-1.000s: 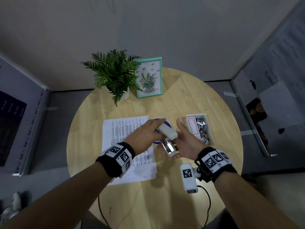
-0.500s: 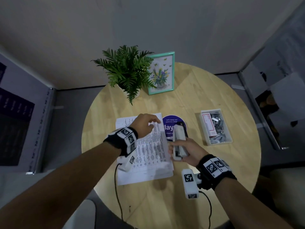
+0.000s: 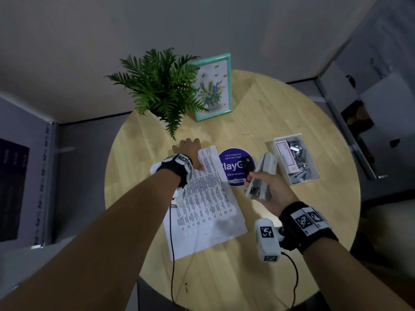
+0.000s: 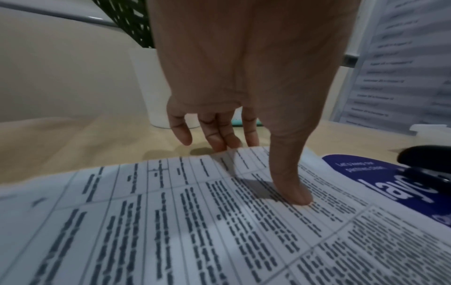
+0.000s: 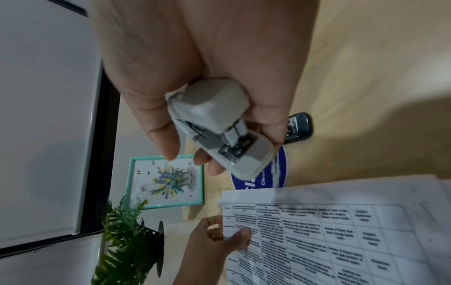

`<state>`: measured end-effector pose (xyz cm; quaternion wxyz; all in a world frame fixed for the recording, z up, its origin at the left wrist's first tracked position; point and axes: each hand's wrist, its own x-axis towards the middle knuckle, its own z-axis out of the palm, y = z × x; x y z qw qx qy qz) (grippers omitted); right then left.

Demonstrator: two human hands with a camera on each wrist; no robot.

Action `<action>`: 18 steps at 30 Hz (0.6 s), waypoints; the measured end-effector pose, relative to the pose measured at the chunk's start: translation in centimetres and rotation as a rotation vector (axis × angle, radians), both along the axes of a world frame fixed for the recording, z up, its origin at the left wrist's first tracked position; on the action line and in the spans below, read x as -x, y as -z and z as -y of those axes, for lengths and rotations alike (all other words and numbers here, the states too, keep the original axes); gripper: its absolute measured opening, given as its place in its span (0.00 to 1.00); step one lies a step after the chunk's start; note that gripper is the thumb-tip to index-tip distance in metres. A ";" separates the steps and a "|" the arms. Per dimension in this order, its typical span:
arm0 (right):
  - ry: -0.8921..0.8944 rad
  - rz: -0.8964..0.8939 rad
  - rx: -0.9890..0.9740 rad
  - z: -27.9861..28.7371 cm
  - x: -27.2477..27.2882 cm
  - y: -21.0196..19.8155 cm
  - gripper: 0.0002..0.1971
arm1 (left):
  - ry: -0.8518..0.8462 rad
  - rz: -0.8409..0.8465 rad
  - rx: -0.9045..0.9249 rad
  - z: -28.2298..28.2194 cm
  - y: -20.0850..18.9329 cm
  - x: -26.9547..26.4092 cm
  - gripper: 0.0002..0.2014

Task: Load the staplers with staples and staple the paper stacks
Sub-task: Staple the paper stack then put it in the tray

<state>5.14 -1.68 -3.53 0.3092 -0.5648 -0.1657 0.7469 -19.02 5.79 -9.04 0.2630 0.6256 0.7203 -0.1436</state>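
Staplers x2: white (image 3: 262,176) w/ right hand (image 3: 272,189), black (image 3: 247,163) on table (image 3: 280,108); paper stack (image 3: 206,198) x1.

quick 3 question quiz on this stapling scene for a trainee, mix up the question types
1. True or false: the right hand holds the white stapler clear of the paper stack.
2. Multiple choice: where is the left hand's thumb? A) on top of the printed sheet B) inside the staple box C) on the plant pot
3. Fill in: the black stapler lies on the round ___ sticker.

Key
1. True.
2. A; its fingers reach past the far edge.
3. Purple.
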 end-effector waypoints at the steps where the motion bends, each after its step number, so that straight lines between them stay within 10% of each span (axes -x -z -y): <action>1: 0.008 0.000 -0.002 0.1 0.1 0.0 0.05 | -0.008 0.014 0.000 -0.1 0.0 0.2 0.35; 18: 0.266 0.038 0.073 -0.6 0.0 -2.4 0.06 | -0.275 0.329 -0.292 4.1 -1.7 4.1 0.04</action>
